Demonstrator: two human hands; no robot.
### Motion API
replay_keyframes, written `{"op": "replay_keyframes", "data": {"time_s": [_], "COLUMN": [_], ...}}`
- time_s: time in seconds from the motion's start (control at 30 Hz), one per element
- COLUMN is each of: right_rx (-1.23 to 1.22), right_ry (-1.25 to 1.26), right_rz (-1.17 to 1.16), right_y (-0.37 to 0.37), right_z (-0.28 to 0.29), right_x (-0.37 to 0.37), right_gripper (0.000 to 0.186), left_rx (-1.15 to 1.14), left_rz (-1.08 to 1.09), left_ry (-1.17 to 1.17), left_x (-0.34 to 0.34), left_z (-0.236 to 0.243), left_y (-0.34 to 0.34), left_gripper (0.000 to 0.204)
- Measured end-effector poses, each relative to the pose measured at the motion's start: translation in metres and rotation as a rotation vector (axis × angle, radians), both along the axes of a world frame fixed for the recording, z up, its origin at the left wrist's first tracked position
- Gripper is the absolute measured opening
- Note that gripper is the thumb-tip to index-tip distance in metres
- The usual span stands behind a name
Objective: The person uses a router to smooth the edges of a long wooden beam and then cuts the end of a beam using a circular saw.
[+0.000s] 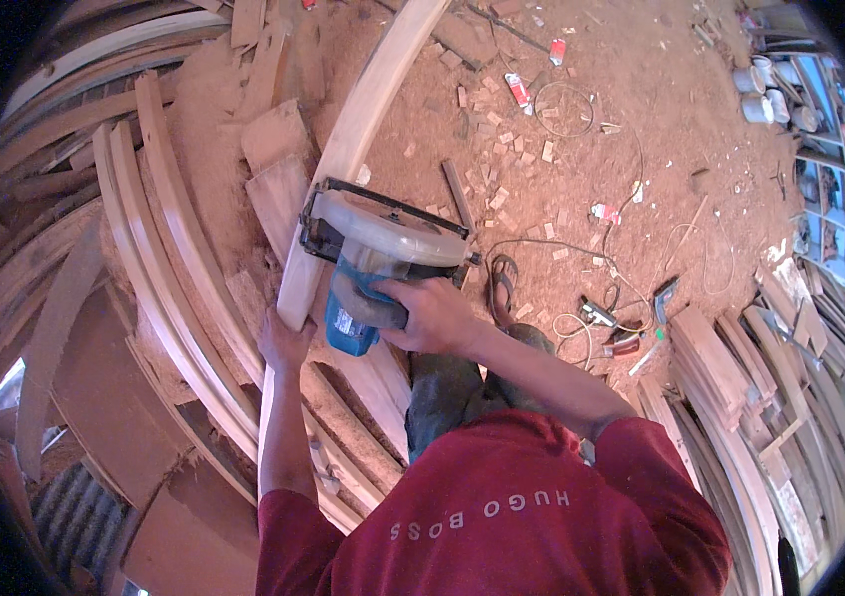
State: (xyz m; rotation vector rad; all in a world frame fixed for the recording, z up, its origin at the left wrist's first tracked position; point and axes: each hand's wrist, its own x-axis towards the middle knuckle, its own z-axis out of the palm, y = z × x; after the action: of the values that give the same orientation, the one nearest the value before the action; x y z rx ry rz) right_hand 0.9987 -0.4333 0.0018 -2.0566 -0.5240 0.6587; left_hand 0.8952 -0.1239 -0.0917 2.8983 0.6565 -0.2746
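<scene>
My right hand [432, 315] is wrapped round the handle of a blue circular saw [351, 328]. The saw's pale blade guard [383, 226] and dark base plate lie across a long wooden board [368, 114], which runs from near my left hand up past the top of the view. At the board's near end my left hand [286, 341] grips the wood, its fingers partly hidden by it. The blade itself cannot be seen.
Long planed boards [149, 263] lie side by side on the left. Small offcuts [502, 149] and sawdust cover the floor ahead. A cable [541, 239] crosses the floor near power tools [598, 313]. More planks [710, 363] are stacked at right, below a blue shelf [835, 209].
</scene>
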Motion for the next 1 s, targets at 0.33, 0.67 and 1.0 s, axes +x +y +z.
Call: {"op": "replay_keyframes", "data": {"time_s": [0.33,0.67,1.0], "right_rx": [-0.061,-0.062,0.006], "right_ry": [0.031,-0.009,-0.081], "right_rz": [0.035,0.039,-0.050], "right_y": [-0.003,-0.006,-0.024], "right_z": [0.007,0.004,0.012], "right_x": [0.004,0.005,0.031], "right_gripper": [0.062,0.062,0.062], "left_rx": [-0.030,-0.045,-0.045], "left_rz": [0.069,0.102,-0.008], "left_ry": [0.043,-0.004,-0.246], "left_x": [-0.006,-0.003,0.079], "left_z": [-0.013,-0.015,-0.003], "left_y": [0.002,0.010,0.016], "left_gripper": [0.071,0.080,0.074]}}
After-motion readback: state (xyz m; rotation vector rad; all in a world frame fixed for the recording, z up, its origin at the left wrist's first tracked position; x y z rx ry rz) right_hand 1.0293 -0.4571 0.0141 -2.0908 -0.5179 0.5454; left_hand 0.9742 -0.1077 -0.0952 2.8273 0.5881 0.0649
